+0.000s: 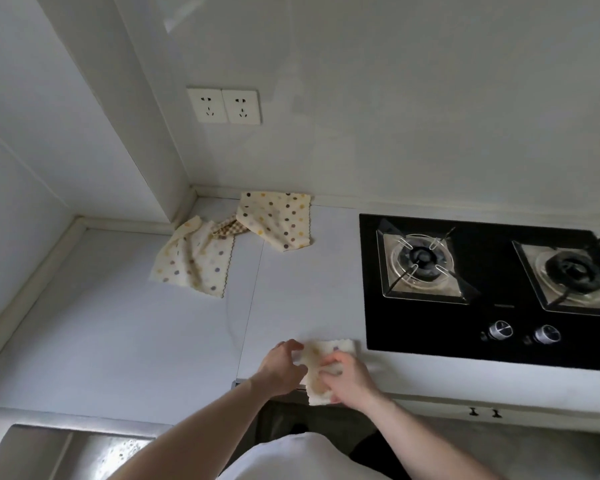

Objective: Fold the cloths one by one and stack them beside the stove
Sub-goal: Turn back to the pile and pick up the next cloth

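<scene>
- A person's left hand [284, 362] and right hand [347, 374] work a small folded cloth [321, 358] at the front edge of a pale countertop [146, 334], just left of the stove [492, 289]; the left hand's fingers curl round the cloth's left edge, the right hand's fingers bend down onto its top.
- The folded cloth's near corner hangs over the counter's front edge.
- A steel sink [66, 452] shows at the lower left; what it holds cannot be made out.
- The black two-burner stove carries two round knobs [499, 330] along its front; no writing on it can be read.
- Farther back, a spotted cloth [196, 261] lies crumpled, a checked cloth [230, 227] peeking out between it and a second spotted cloth [278, 220] near the wall.
- Twin wall sockets [224, 105] sit above them.
</scene>
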Demonstrator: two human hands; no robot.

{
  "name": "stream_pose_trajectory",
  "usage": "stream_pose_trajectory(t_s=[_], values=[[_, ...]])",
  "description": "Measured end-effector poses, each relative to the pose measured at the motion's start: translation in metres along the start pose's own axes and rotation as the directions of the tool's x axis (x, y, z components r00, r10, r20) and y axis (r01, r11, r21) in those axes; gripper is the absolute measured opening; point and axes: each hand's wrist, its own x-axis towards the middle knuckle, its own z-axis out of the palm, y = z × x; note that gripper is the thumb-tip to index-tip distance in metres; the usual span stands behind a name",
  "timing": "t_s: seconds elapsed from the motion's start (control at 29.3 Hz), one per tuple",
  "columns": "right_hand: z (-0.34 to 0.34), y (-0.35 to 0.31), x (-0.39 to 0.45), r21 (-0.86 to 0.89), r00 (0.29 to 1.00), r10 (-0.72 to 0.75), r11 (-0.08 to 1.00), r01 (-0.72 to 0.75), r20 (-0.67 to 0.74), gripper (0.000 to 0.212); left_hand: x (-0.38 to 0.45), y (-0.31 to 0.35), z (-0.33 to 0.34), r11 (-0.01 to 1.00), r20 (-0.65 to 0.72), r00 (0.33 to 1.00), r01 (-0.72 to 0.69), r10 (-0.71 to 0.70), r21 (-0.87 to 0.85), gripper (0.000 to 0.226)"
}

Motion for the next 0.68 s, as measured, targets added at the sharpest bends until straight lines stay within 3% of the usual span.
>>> stream_pose_trajectory(t_s=[0.14, 0.21, 0.34, 0.51, 0.58, 0.68], values=[[-0.017, 0.006, 0.002, -0.028, 0.977, -0.002, 1.0, -0.004, -0.214, 0.017, 0.011, 0.014, 0.004, 0.999, -0.008, 1.0, 0.029, -0.029, -0.029, 0.065], [-0.024, 0.012, 0.006, -0.063, 0.966, 0.006, 0.998, -0.023, -0.257, 0.027, 0.016, 0.021, 0.006, 0.998, 0.005, 0.999, 0.051, -0.051, -0.045, 0.07], [-0.031, 0.013, 0.017, -0.065, 0.973, 0.07, 0.994, -0.087, -0.22, 0.041, 0.023, 0.027, 0.01, 0.996, 0.033, 0.995, 0.09, -0.09, 0.006, 0.072], [-0.032, 0.018, 0.037, -0.085, 0.978, 0.141, 0.984, -0.155, -0.154, 0.05, 0.022, 0.026, 0.014, 0.991, 0.074, 0.989, 0.128, -0.131, 0.042, 0.057], [-0.031, 0.019, 0.045, -0.097, 0.981, 0.155, 0.981, -0.166, -0.116, 0.043, 0.022, 0.024, 0.015, 0.991, 0.072, 0.988, 0.135, -0.134, -0.009, 0.048], [-0.035, 0.01, 0.045, -0.091, 0.99, 0.126, 0.987, -0.131, -0.061, 0.011, 0.019, 0.025, 0.01, 0.993, 0.02, 0.996, 0.089, -0.088, -0.081, 0.037]])
